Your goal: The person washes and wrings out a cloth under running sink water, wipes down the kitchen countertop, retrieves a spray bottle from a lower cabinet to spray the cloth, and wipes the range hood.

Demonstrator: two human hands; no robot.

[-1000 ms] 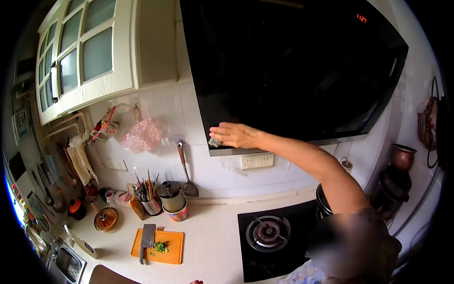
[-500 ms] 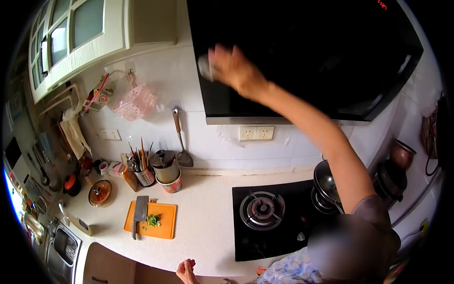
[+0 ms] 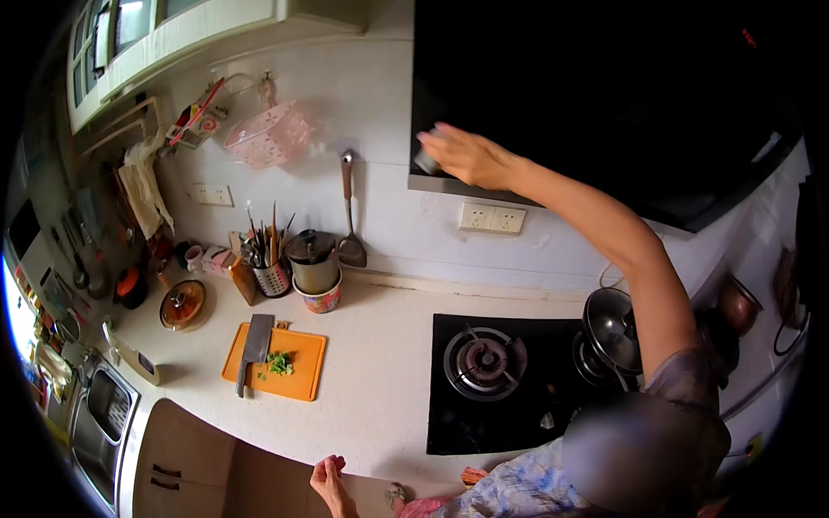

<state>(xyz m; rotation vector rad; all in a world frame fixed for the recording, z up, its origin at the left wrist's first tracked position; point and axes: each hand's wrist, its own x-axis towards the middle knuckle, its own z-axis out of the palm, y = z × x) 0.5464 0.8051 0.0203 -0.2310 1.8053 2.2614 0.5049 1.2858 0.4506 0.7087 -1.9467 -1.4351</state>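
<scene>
My right hand is raised to the lower left corner of the black glossy range hood. Its fingers press a greyish-white cloth against the hood's surface; the palm hides much of the cloth. Down at the counter's front edge, my left hand hangs with its fingers curled together, and nothing shows in it. Below the hood lies a black gas stove, with a dark pan on its right burner.
An orange cutting board bears a cleaver and chopped greens. Behind it stand a utensil holder and a lidded pot. A spatula hangs on the wall. The sink is at far left.
My right hand has moved down the left side of the hood with the cloth, towards its lower edge. The camera view has shifted. My left hand stays low, fingers still curled.
</scene>
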